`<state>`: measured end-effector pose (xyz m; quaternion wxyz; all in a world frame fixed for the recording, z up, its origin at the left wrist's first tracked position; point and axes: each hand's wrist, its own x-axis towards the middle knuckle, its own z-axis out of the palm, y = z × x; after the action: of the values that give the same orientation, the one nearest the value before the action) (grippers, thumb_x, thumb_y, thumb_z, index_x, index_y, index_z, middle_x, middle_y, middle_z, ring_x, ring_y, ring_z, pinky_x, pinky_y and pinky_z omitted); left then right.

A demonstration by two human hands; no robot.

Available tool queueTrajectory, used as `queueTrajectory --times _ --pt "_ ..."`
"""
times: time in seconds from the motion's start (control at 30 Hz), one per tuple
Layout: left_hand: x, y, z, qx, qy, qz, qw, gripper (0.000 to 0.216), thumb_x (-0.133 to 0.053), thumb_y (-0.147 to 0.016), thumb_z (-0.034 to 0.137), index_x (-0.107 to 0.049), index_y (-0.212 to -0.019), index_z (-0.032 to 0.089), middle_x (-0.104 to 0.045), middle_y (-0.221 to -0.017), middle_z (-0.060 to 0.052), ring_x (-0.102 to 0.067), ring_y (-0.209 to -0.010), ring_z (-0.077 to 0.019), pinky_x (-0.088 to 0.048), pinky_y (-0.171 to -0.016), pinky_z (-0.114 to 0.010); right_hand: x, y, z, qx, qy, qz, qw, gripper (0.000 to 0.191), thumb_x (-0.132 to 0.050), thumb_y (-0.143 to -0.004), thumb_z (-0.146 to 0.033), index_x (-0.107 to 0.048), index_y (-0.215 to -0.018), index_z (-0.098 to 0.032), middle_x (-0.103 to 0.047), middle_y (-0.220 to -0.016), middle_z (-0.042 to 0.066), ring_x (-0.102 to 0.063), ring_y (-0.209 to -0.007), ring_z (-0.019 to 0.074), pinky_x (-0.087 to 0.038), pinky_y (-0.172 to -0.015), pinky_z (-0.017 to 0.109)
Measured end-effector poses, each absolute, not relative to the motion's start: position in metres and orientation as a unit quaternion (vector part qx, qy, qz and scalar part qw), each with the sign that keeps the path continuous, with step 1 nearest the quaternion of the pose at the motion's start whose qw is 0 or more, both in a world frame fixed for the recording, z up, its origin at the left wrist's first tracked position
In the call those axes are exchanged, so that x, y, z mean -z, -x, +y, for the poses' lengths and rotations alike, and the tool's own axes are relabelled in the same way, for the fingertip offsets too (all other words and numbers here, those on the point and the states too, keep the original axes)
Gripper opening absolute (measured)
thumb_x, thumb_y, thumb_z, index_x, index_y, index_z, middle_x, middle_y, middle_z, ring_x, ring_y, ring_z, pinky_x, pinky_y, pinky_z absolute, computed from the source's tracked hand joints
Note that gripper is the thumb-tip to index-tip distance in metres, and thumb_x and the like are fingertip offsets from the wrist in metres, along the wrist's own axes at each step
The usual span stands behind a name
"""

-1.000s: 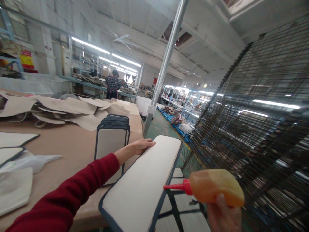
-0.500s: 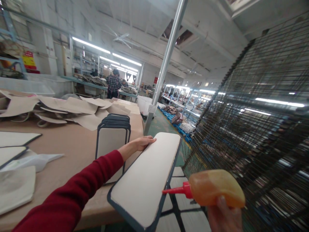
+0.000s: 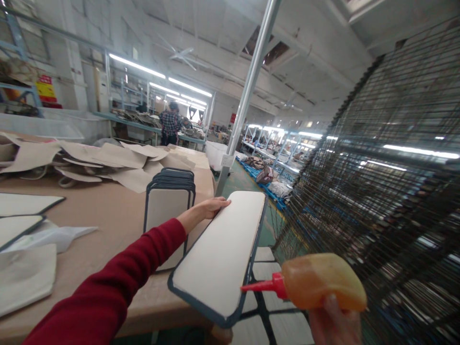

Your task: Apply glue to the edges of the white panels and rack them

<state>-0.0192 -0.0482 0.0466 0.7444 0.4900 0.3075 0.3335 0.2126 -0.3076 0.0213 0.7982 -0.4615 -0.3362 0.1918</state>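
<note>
A cream panel with a dark blue edge [image 3: 223,249] is tilted over the table's near right corner. My left hand [image 3: 212,207], in a red sleeve, pinches its upper left edge. In my right hand [image 3: 335,318] is a squeeze bottle of amber liquid [image 3: 319,281], held on its side. Its red nozzle tip meets the panel's lower right edge, near the dark border. Behind the left forearm, a stack of similar dark-edged panels [image 3: 168,201] stands upright on the table. The fingers on the bottle's far side are hidden.
A brown-covered table [image 3: 108,211] carries a heap of beige cut pieces [image 3: 104,158] and a white plastic sheet [image 3: 68,237]. More pale panels [image 3: 283,326] lie below the bottle. A metal post [image 3: 247,91] rises beyond, with wire mesh [image 3: 377,167] at right. A person [image 3: 170,123] stands far back.
The panel's lower end has swung up and to the right, and its top has shifted slightly left. Along its right edge, the nozzle tip now sits nearer the bottom corner. The bottle has barely moved.
</note>
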Motion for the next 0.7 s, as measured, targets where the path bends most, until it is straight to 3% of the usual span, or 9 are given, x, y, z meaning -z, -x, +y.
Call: queueTrajectory --times 0.17,0.33,0.47,0.7 --pt "-0.043 0.023 -0.041 -0.347 -0.48 0.314 0.742 0.031 -0.072 -0.076 0.029 -0.052 -0.095 0.014 -0.067 -0.072 -0.003 -0.064 -0.063 -0.0166 -0.053 -0.065 -0.031 -0.025 -0.208 -0.309 -0.228 0.458 -0.302 0.805 0.059 -0.082 -0.052 -0.045 -0.064 -0.103 -0.02 -0.068 -0.102 0.009 -0.062 -0.074 0.0189 -0.053 -0.062 0.029" --pt "-0.041 0.026 -0.037 -0.368 -0.461 0.329 0.738 0.027 -0.068 -0.08 0.023 -0.054 -0.101 0.012 -0.067 -0.068 -0.002 -0.064 -0.058 -0.0148 -0.053 -0.06 -0.028 -0.027 -0.206 -0.311 -0.209 0.48 -0.281 0.804 0.064 -0.086 -0.043 -0.048 -0.064 -0.095 -0.018 -0.066 -0.071 0.003 -0.059 -0.064 0.0173 -0.052 -0.057 0.027" --pt "-0.04 0.028 -0.035 -0.384 -0.445 0.336 0.736 0.023 -0.066 -0.081 0.019 -0.056 -0.1 0.012 -0.068 -0.068 -0.003 -0.063 -0.056 -0.0145 -0.053 -0.057 -0.026 -0.02 -0.216 -0.312 -0.151 0.497 -0.345 0.782 0.051 -0.081 -0.057 -0.048 -0.062 -0.094 -0.019 -0.065 -0.07 0.001 -0.06 -0.064 0.0178 -0.051 -0.059 0.029" --pt "-0.039 0.032 -0.034 -0.414 -0.409 0.346 0.735 0.022 -0.065 -0.083 0.019 -0.06 -0.102 0.008 -0.069 -0.065 -0.006 -0.063 -0.053 -0.0165 -0.053 -0.054 -0.027 0.011 -0.229 -0.311 -0.081 0.518 -0.355 0.774 0.037 -0.078 -0.062 -0.048 -0.065 -0.082 -0.02 -0.065 -0.068 0.003 -0.061 -0.067 0.0204 -0.053 -0.059 0.033"
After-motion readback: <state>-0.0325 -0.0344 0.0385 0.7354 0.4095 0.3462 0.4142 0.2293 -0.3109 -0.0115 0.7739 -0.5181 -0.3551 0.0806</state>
